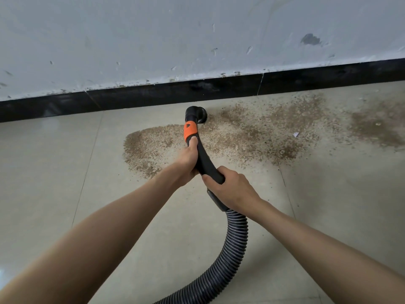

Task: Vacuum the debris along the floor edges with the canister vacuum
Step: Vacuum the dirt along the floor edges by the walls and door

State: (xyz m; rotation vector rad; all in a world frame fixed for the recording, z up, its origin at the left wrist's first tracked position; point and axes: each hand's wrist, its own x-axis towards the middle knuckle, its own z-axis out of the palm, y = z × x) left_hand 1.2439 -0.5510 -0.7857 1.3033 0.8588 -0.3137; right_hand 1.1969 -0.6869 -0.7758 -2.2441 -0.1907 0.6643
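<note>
Handle: the curved black plastic vacuum handle tube with its orange band is held two-handed – probably so the tip can be steered tight along the wall.
Left hand: the left hand is wrapped round the tube just under the orange band, thumb laid up along it.
Right hand: the right hand is clamped lower down, where the tube meets the ribbed grey flexible hose.
Nozzle: the round black nozzle is set down at the floor edge, just beside the black skirting strip.
Debris: the brown gritty debris patch is spread on the pale tiled floor either side of the nozzle – most of it looks still to be picked up.
Canister: not in view, so what's been collected can't be judged.
Paper scrap: a small white scrap is lying in the grit – could be paper, hard to tell.
</note>
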